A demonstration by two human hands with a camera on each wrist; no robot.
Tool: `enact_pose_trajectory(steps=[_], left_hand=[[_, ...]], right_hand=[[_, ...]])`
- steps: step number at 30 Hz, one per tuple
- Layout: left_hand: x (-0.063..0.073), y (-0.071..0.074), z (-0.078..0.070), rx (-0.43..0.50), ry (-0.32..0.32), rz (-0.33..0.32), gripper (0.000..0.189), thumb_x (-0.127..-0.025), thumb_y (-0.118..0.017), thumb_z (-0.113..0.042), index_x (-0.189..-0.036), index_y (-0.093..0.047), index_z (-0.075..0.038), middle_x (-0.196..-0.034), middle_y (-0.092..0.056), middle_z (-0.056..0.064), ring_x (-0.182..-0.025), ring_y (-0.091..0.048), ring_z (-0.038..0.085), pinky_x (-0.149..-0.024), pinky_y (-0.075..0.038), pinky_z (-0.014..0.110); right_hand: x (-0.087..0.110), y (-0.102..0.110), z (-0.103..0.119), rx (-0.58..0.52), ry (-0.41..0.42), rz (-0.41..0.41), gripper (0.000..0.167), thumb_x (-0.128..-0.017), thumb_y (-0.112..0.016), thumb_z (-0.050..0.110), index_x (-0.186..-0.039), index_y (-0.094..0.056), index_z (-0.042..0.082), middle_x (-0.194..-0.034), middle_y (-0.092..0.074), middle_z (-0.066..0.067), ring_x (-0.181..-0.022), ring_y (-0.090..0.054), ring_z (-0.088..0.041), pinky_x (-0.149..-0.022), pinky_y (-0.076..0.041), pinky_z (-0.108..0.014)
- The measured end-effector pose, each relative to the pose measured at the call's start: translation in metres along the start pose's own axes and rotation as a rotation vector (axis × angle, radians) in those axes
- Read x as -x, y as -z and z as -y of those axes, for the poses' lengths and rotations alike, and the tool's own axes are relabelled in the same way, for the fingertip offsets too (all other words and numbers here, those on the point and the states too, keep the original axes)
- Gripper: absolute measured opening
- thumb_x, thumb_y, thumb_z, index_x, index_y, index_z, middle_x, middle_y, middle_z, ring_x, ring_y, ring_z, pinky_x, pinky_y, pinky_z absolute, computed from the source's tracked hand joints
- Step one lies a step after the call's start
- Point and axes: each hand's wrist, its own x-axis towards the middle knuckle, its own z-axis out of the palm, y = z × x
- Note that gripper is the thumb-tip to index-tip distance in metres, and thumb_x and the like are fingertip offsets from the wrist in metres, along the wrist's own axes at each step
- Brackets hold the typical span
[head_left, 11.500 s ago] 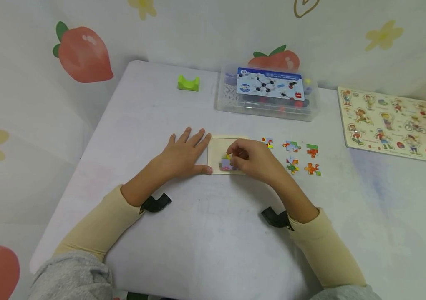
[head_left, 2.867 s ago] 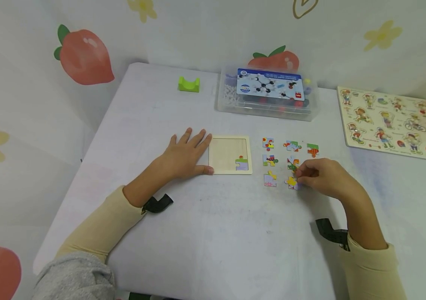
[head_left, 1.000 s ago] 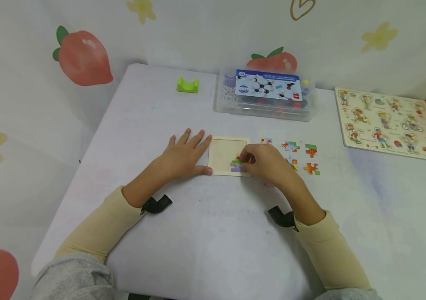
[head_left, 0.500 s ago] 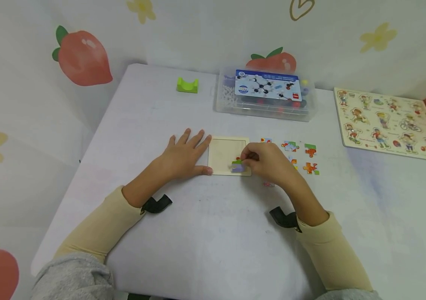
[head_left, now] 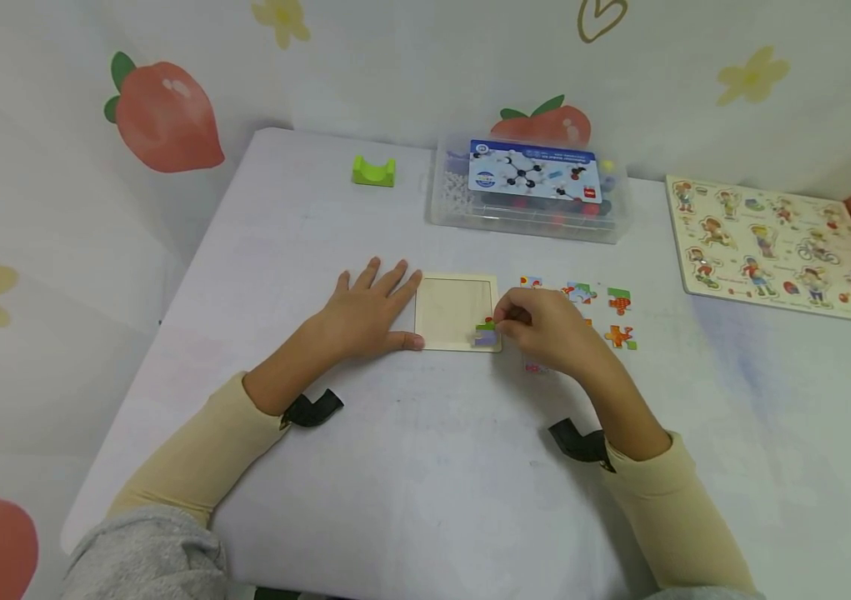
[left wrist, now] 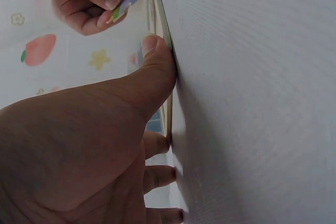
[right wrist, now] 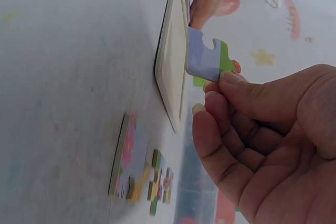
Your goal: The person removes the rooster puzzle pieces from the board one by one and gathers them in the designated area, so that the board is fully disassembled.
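Observation:
My left hand [head_left: 361, 321] lies with fingers spread at the left side of a shallow wooden puzzle tray [head_left: 443, 304]. In the left wrist view its thumb [left wrist: 152, 72] touches the tray's edge. My right hand [head_left: 548, 327] pinches a purple-and-green jigsaw piece [right wrist: 203, 59] between thumb and fingertips. The right wrist view shows that piece tilted and raised off the tray, over its lower right corner in the head view. The tray's visible floor is bare wood.
Right of the tray lie several loose jigsaw pieces, among them an orange one [head_left: 620, 337]; my right hand hides some. Behind are a clear box [head_left: 530, 221] with a molecule card and a green notched block [head_left: 374, 172]. A picture-puzzle board [head_left: 778, 250] lies far right.
Earlier, the purple-and-green piece lay in the tray's corner while my right hand was at the loose pieces. The right hand has since taken it and shifts slightly right. The left hand stays put.

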Motion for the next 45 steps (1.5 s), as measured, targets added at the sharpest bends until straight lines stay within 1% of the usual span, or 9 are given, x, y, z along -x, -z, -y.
enact_pose_trajectory(steps=[6,14,20,28,32,36,38,41,45], left_hand=[[0.0,0.0,0.001,-0.007,-0.003,-0.001,0.1,-0.092,-0.054,-0.068,-0.163,-0.01,-0.013,-0.167,-0.007,0.014,-0.149,-0.004,0.046,-0.111,-0.014,0.071],[0.0,0.001,0.001,-0.02,-0.007,-0.006,0.099,-0.092,-0.053,-0.068,-0.162,-0.01,-0.012,-0.167,-0.007,0.014,-0.149,-0.005,0.047,-0.111,-0.015,0.071],[0.001,0.001,0.0,-0.019,-0.01,-0.007,0.099,-0.092,-0.053,-0.068,-0.163,-0.01,-0.013,-0.167,-0.007,0.014,-0.149,-0.005,0.047,-0.111,-0.016,0.07],[0.001,0.0,0.001,-0.035,-0.007,-0.004,0.1,-0.092,-0.053,-0.068,-0.163,-0.01,-0.012,-0.167,-0.007,0.014,-0.149,-0.006,0.047,-0.11,-0.017,0.071],[0.0,0.0,0.0,-0.034,-0.002,0.002,0.099,-0.093,-0.053,-0.068,-0.163,-0.009,-0.013,-0.167,-0.006,0.014,-0.149,-0.005,0.047,-0.111,-0.016,0.07],[0.001,0.001,-0.001,-0.032,-0.003,-0.001,0.099,-0.093,-0.054,-0.067,-0.163,-0.01,-0.012,-0.167,-0.007,0.015,-0.149,-0.005,0.047,-0.111,-0.016,0.07],[0.001,0.001,-0.001,-0.023,-0.007,-0.006,0.099,-0.093,-0.055,-0.066,-0.162,-0.011,-0.011,-0.167,-0.008,0.015,-0.149,-0.006,0.048,-0.11,-0.016,0.071],[0.001,0.002,-0.001,-0.014,-0.006,-0.003,0.099,-0.093,-0.055,-0.067,-0.163,-0.011,-0.012,-0.167,-0.008,0.015,-0.149,-0.005,0.047,-0.111,-0.016,0.071],[0.001,0.003,-0.001,-0.005,-0.002,0.001,0.099,-0.092,-0.055,-0.067,-0.163,-0.01,-0.013,-0.167,-0.007,0.014,-0.149,-0.005,0.046,-0.111,-0.016,0.07]], right_hand=[[0.008,0.005,-0.006,0.0,0.003,-0.016,0.008,-0.09,-0.066,-0.003,-0.087,-0.066,0.005,-0.084,-0.067,-0.004,-0.076,-0.058,-0.019,-0.07,-0.048,-0.034],[0.024,0.011,-0.017,0.017,-0.039,-0.048,0.008,-0.089,-0.069,-0.002,-0.088,-0.067,0.005,-0.084,-0.067,-0.004,-0.077,-0.06,-0.02,-0.069,-0.05,-0.033],[0.042,0.023,-0.028,0.018,-0.06,-0.064,0.008,-0.089,-0.068,-0.003,-0.089,-0.068,0.005,-0.087,-0.067,-0.005,-0.078,-0.059,-0.02,-0.067,-0.049,-0.026],[0.066,0.038,-0.046,0.053,-0.133,-0.077,0.004,-0.092,-0.071,0.003,-0.092,-0.067,0.006,-0.09,-0.068,-0.005,-0.081,-0.059,-0.021,-0.067,-0.047,-0.024],[0.078,0.045,-0.057,0.085,-0.167,-0.087,0.004,-0.092,-0.071,0.004,-0.093,-0.068,0.005,-0.087,-0.067,-0.005,-0.079,-0.057,-0.022,-0.065,-0.047,-0.025],[0.089,0.052,-0.069,0.093,-0.214,-0.083,0.006,-0.092,-0.071,0.005,-0.096,-0.068,0.004,-0.09,-0.068,-0.006,-0.082,-0.057,-0.022,-0.065,-0.047,-0.023],[0.093,0.055,-0.075,0.095,-0.249,-0.072,0.008,-0.092,-0.072,0.007,-0.098,-0.068,0.003,-0.09,-0.068,-0.005,-0.082,-0.056,-0.021,-0.064,-0.047,-0.023],[0.097,0.061,-0.083,0.098,-0.291,-0.057,0.01,-0.093,-0.071,0.008,-0.1,-0.067,0.001,-0.086,-0.067,-0.005,-0.077,-0.055,-0.019,-0.061,-0.047,-0.025],[0.098,0.065,-0.091,0.085,-0.323,-0.036,0.011,-0.094,-0.068,0.007,-0.101,-0.067,-0.001,-0.08,-0.065,-0.004,-0.071,-0.054,-0.016,-0.059,-0.046,-0.027]])
